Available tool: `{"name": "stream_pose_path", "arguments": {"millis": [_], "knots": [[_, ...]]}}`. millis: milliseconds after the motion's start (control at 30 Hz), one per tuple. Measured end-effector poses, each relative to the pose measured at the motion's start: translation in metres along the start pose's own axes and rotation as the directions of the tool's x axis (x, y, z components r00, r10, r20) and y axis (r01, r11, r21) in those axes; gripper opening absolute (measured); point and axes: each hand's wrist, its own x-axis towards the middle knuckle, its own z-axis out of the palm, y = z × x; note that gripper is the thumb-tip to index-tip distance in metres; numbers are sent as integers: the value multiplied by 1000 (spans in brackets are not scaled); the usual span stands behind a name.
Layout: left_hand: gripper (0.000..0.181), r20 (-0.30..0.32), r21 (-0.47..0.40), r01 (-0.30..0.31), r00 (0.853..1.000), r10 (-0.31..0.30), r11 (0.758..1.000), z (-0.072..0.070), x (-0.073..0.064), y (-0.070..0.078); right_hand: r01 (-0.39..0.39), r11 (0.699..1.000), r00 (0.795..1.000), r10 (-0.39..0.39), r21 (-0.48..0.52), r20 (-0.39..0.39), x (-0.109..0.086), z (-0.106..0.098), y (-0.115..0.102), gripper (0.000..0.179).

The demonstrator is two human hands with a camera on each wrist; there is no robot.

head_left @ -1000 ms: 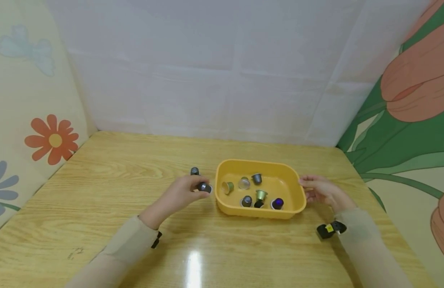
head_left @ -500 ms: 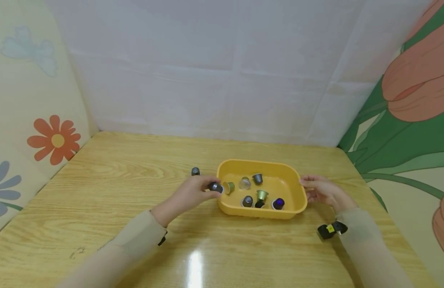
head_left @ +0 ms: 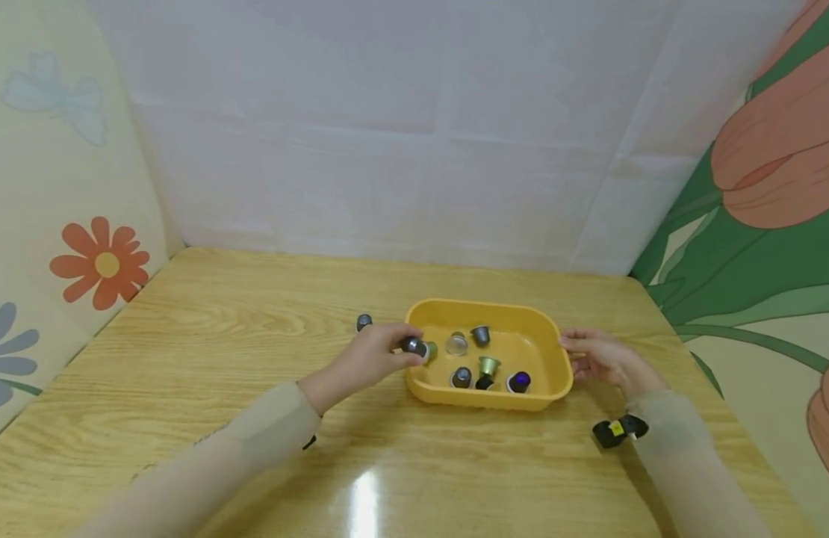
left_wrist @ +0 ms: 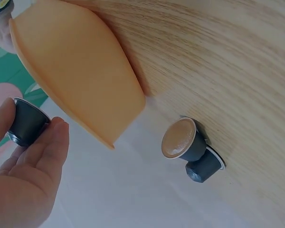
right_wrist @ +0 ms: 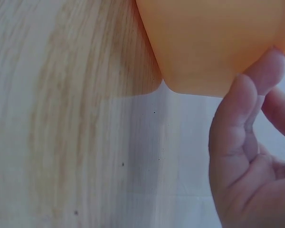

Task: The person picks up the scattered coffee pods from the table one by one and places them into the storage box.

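Observation:
My left hand pinches a dark coffee capsule between thumb and fingers, over the left rim of the yellow plastic basin. Inside the basin lie several more capsules, among them a green one, a grey one and a purple-blue one. My right hand grips the basin's right end, with its fingers curled against the outer wall. Past my left hand, a capsule with a tan lid and a dark capsule touch each other on the table.
The wooden table ends at a white cloth behind. Flower-print panels stand at the left and right. A black wrist camera is strapped to the right forearm.
My left hand has moved right with the dark capsule, from beside the basin to over its left rim. My right hand and the basin have stayed nearly in place.

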Motion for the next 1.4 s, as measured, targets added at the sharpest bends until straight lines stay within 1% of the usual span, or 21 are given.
{"name": "stream_pose_path", "arguments": {"millis": [300, 433, 567, 667, 767, 900, 1033, 1133, 1233, 1400], "knots": [[41, 16, -17, -1, 1000, 1, 1000, 3, 8, 2, -2, 1000, 1000, 2, 9, 0, -1, 1, -1, 12], [41, 20, 14, 1, 1000, -1, 1000, 4, 10, 4, -5, 1000, 1000, 5, 4, -2, 0, 0, -1, 13], [40, 19, 55, 17, 1000, -18, 998, 6, 13, 8, -6, 1000, 1000, 6, 1, 2, 0, 0, 0, 15], [40, 36, 89, 19, 999, -22, 996, 7, 15, 11, -5, 1000, 1000, 5, -2, 3, 0, 0, 0, 14], [38, 60, 136, 5, 998, -13, 991, 10, 18, 14, -3, 1000, 1000, 3, -8, 3, 0, 0, -1, 14], [38, 79, 173, 4, 997, -18, 985, 13, 20, 16, 0, 1000, 1000, 0, -14, 2, -1, 1, -2, 15], [39, 92, 174, -9, 996, -7, 985, 17, 23, 18, 4, 1000, 1000, -4, -13, -1, -1, 1, -1, 14], [38, 103, 172, -41, 994, 24, 984, 21, 25, 18, 1, 1000, 1000, -1, -9, 0, -1, 1, -1, 14], [37, 116, 167, -61, 992, 42, 984, 23, 27, 17, -7, 1000, 1000, 7, -3, -1, -1, 0, -1, 14], [35, 145, 157, -57, 989, 35, 986, 25, 30, 17, -11, 1000, 1000, 11, 4, -9, 0, 0, -1, 14]]}}
